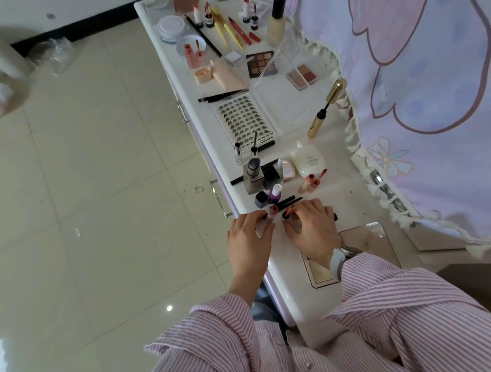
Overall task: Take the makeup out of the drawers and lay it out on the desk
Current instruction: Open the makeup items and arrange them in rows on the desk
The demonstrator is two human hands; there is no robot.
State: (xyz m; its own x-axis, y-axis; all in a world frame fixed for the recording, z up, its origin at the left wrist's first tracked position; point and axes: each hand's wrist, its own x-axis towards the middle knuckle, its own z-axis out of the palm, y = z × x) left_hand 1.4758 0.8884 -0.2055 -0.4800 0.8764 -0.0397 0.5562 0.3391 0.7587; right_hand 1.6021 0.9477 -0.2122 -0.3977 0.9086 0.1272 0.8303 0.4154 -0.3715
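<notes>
Both hands work at the near end of the desk [280,273], just nearer the camera than the square foundation bottle [253,176]. Left hand [248,240] has fingers curled round a small lip gloss tube [272,213], pinching it near its open pinkish top. Right hand [310,227] is curled too, fingertips pinching what looks like the gloss's dark cap or wand [286,214]; can't tell exactly which, fingers hide most of it. Tube sits just nearer than the purple-capped bottle [275,193] and two black pencils [288,202]. Beyond the foundation bottle: lash tray [245,119], gold mascara [325,107], eyeshadow palette [260,64], many more pieces laid out, so layout looks well along. Handling guess: tube is light, rigid plastic, smooth, likely to roll if laid down; hold it mid-barrel, keep it upright while open since gloss could smear. Wand is thin, take it by the cap end. A flat compact [362,243] lies just beside the right wrist.
</notes>
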